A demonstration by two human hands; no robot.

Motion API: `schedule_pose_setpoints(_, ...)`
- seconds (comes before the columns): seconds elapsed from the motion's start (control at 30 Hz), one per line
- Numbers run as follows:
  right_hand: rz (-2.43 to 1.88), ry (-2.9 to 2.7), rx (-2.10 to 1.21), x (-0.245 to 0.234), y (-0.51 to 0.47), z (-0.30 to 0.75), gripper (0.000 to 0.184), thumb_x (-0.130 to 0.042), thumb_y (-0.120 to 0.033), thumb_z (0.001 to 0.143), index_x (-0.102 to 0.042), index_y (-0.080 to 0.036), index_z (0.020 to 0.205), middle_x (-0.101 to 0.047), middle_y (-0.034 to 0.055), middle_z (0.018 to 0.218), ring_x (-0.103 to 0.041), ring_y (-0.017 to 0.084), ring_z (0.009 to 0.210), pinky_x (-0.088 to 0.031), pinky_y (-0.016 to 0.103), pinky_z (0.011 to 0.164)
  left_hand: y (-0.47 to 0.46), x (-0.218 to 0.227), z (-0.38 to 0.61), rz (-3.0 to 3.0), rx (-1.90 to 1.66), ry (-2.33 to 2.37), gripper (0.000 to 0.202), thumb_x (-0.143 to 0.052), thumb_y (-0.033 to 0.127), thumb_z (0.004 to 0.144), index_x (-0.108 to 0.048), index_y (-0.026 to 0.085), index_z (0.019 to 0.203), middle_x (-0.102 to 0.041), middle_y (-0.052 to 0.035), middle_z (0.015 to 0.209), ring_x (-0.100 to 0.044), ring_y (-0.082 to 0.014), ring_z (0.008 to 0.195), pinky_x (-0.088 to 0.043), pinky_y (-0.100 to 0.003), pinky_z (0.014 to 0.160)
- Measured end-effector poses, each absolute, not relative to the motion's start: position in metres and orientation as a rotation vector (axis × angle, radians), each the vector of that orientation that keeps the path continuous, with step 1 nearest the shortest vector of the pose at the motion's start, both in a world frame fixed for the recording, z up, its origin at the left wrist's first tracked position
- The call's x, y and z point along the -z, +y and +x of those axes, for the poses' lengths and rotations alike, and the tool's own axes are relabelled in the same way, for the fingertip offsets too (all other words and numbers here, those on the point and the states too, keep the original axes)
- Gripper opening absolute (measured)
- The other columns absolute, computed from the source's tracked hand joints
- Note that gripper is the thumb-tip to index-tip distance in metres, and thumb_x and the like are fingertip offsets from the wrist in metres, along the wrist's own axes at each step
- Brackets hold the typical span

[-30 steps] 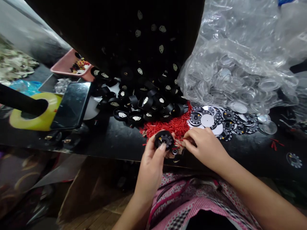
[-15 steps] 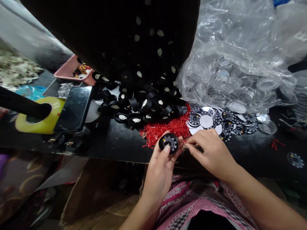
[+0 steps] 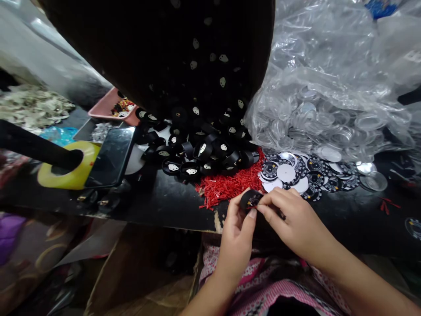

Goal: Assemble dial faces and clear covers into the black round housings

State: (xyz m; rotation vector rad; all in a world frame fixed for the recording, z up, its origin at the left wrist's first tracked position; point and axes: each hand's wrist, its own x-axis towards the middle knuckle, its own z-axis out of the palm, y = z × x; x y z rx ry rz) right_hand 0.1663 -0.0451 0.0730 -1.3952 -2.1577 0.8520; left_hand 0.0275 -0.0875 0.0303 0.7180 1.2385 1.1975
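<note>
My left hand (image 3: 237, 228) holds a small black round dial housing (image 3: 250, 200) with a printed gauge face, pinched between thumb and fingers at the table's front edge. My right hand (image 3: 291, 217) has its fingertips pressed together on the housing's right side; what they pinch is too small to make out. Just beyond the hands lies a heap of small red pointers (image 3: 230, 184). Behind that sits a pile of black housings (image 3: 197, 149). Printed round dial faces (image 3: 296, 171) are spread to the right.
A clear plastic bag of transparent round covers (image 3: 329, 109) fills the right back. A large black bag (image 3: 171, 48) spills housings. A phone (image 3: 112, 156), a yellow tape roll (image 3: 70, 169) and a pink tray (image 3: 110, 105) are at the left on the black table (image 3: 164, 197).
Both hands have shifted right and closer together. The dial housing has tilted, so its face shows less, and my right fingertips now touch it.
</note>
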Motion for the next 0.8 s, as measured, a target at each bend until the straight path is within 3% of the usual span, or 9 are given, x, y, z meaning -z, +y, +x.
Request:
schedule_pose_setpoints(0.17, -1.419, -2.128, -0.904, -0.076, -0.049, 0.167, 0.017, -0.057, -0.015, 0.094, -0.058, -0.02, 0.078, -0.064, -0.0008, 0.079, -0.056, 0.017, 0.075, -0.036, 0.034, 0.075, -0.087, -0.036, 0.026, 0.826, -1.209, 1.282, 0.016, -0.061, 0.029, 0.092, -0.06, 0.026, 0.107, -0.069, 0.0009, 0.099, -0.066, -0.0142, 0.095, -0.051, -0.027, 0.088)
schedule_pose_setpoints(0.43, -1.431, -2.08, -0.958, -0.076, -0.057, 0.163, 0.017, -0.054, -0.015, 0.095, -0.061, -0.019, 0.08, -0.067, 0.0025, 0.084, -0.058, 0.018, 0.081, -0.04, 0.033, 0.078, -0.092, -0.034, 0.024, 0.935, -1.234, 1.371, 0.019, -0.062, 0.023, 0.088, -0.063, 0.025, 0.107, -0.072, -0.0017, 0.102, -0.068, -0.0191, 0.099, -0.05, -0.035, 0.094)
schedule_pose_setpoints(0.53, -1.452, -2.088, -0.92, -0.076, -0.055, 0.163, 0.022, -0.058, -0.014, 0.09, -0.054, -0.02, 0.069, -0.062, -0.0006, 0.071, -0.055, 0.016, 0.069, -0.039, 0.031, 0.07, -0.089, -0.038, 0.023, 0.841, -1.164, 1.342, 0.016, -0.063, 0.025, 0.088, -0.065, 0.024, 0.103, -0.072, -0.0022, 0.099, -0.068, -0.0207, 0.099, -0.05, -0.035, 0.095)
schedule_pose_setpoints(0.63, -1.407, -2.144, -0.859, -0.076, -0.051, 0.167, 0.021, -0.059, -0.015, 0.089, -0.055, -0.02, 0.069, -0.058, -0.002, 0.065, -0.052, 0.015, 0.063, -0.039, 0.03, 0.066, -0.084, -0.042, 0.021, 0.623, -1.085, 1.19, 0.026, -0.065, 0.027, 0.087, -0.066, 0.026, 0.114, -0.072, -0.004, 0.112, -0.066, -0.0228, 0.111, -0.048, -0.037, 0.102)
schedule_pose_setpoints(0.7, -1.322, -2.208, -0.754, -0.075, -0.048, 0.17, 0.011, -0.056, -0.017, 0.091, -0.062, -0.019, 0.083, -0.063, 0.0008, 0.075, -0.056, 0.016, 0.07, -0.04, 0.031, 0.069, -0.082, -0.044, 0.02, 0.507, -1.056, 1.089, 0.037, -0.066, 0.026, 0.086, -0.063, 0.03, 0.123, -0.069, -0.0036, 0.126, -0.06, -0.0233, 0.123, -0.044, -0.037, 0.109)
schedule_pose_setpoints(0.8, -1.246, -2.336, -0.522, -0.071, -0.044, 0.171, 0.013, -0.051, -0.017, 0.095, -0.064, -0.016, 0.095, -0.067, 0.0059, 0.085, -0.058, 0.02, 0.078, -0.039, 0.036, 0.075, -0.083, -0.044, 0.018, 0.462, -1.036, 1.041, 0.042, -0.066, 0.028, 0.088, -0.061, 0.034, 0.13, -0.062, -0.0011, 0.139, -0.05, -0.0226, 0.136, -0.035, -0.037, 0.117)
